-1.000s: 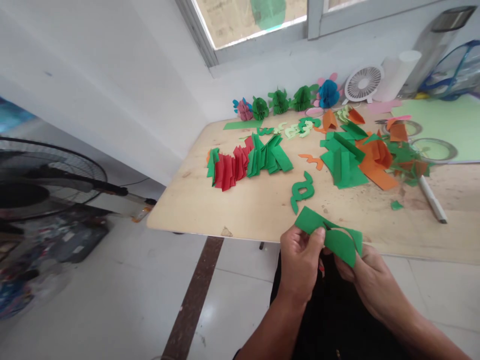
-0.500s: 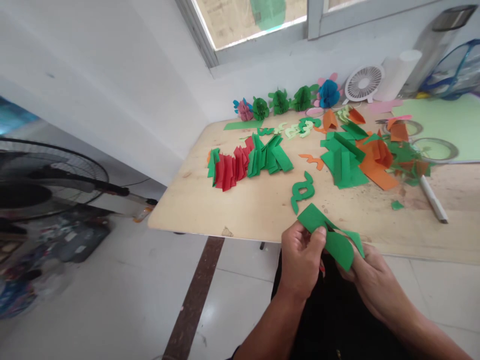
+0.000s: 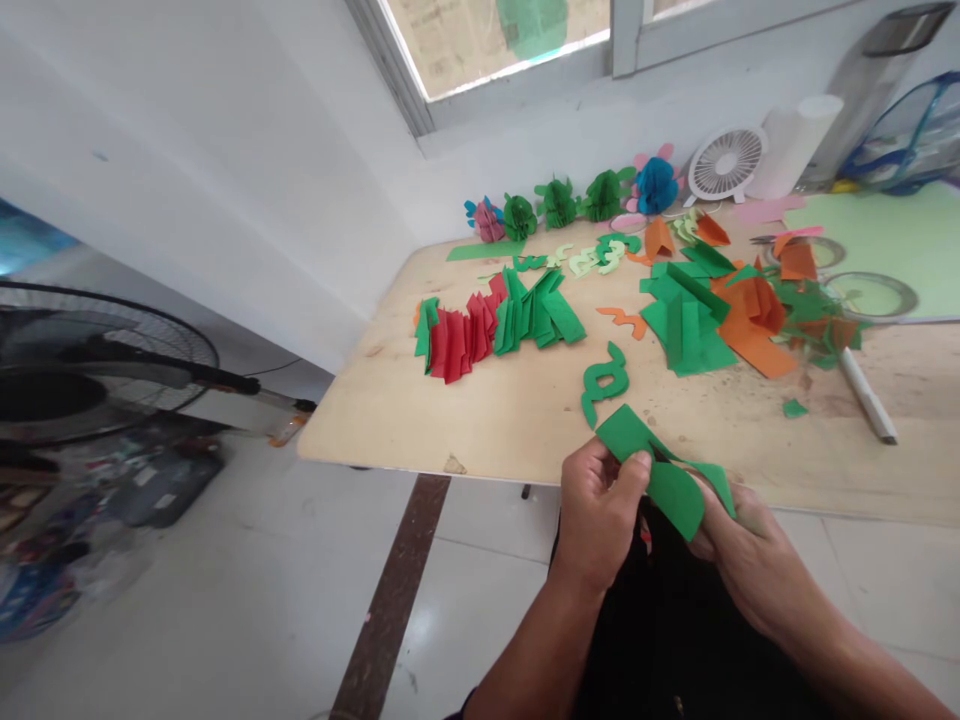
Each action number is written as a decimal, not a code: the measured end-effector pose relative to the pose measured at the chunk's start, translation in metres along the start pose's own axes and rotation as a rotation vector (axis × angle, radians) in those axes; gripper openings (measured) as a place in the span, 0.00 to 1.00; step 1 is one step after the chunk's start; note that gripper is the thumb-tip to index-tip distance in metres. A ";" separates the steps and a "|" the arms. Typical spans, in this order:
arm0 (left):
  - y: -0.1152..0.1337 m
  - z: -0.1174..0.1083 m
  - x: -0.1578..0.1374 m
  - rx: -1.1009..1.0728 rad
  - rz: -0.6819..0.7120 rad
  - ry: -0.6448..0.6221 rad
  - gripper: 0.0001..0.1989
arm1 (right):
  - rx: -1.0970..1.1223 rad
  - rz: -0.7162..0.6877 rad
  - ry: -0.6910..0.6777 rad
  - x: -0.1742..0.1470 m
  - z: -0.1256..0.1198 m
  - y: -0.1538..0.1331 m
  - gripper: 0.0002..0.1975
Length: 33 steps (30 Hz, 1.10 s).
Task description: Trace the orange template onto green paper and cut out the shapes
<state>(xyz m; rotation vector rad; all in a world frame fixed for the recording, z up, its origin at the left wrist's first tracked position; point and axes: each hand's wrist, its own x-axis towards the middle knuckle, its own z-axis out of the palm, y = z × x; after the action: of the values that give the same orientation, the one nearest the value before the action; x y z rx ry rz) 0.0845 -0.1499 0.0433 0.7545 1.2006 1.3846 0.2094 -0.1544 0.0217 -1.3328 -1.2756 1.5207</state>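
Observation:
Green paper [image 3: 622, 432] is pinched between the thumb and fingers of my left hand [image 3: 604, 505], just past the table's front edge. A curved slit runs into the paper from the right, parting a rounded flap [image 3: 677, 498] from a narrower strip. My right hand [image 3: 742, 545] is closed at the slit, behind the flap, which hides its fingertips and whatever they grip. A small red bit shows below the paper, too little to identify. On the table beyond my left hand lies a curly green paper cutout [image 3: 604, 380].
On the table [image 3: 390, 420] stand rows of folded red paper [image 3: 454, 340] and green paper [image 3: 536, 310]. To the right lie green folded sheets [image 3: 686, 325], orange sheets [image 3: 757, 320], scraps, tape rolls and a white marker [image 3: 868, 400]. Paper honeycomb figures [image 3: 559, 203] and a small fan [image 3: 726, 165] line the wall.
The right-hand strip of the green paper and my right hand have shifted slightly to the right. My left hand keeps its hold in nearly the same place.

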 end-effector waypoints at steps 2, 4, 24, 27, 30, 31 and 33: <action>0.000 0.001 0.000 -0.014 -0.007 0.002 0.07 | 0.003 0.034 0.003 0.000 0.001 -0.003 0.22; 0.001 0.002 0.001 -0.027 -0.010 -0.002 0.07 | 0.007 0.051 0.019 0.000 0.001 -0.004 0.23; 0.001 0.008 0.009 0.007 0.019 -0.017 0.07 | 0.147 0.080 -0.060 0.006 -0.007 -0.001 0.25; 0.001 0.009 0.011 0.032 0.016 -0.041 0.08 | 0.149 0.060 -0.060 0.006 -0.008 -0.002 0.25; 0.002 0.009 0.013 0.056 0.011 -0.072 0.07 | 0.165 0.076 -0.071 0.007 -0.009 -0.001 0.26; 0.003 0.009 0.013 0.060 0.007 -0.078 0.07 | 0.172 0.080 -0.073 0.007 -0.010 0.000 0.26; 0.004 0.010 0.014 0.059 -0.003 -0.090 0.07 | 0.178 0.083 -0.074 0.007 -0.011 0.002 0.26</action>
<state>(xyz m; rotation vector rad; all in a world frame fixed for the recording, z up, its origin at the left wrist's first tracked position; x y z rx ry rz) 0.0897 -0.1335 0.0472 0.8476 1.1756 1.3037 0.2191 -0.1461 0.0181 -1.2375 -1.1120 1.7135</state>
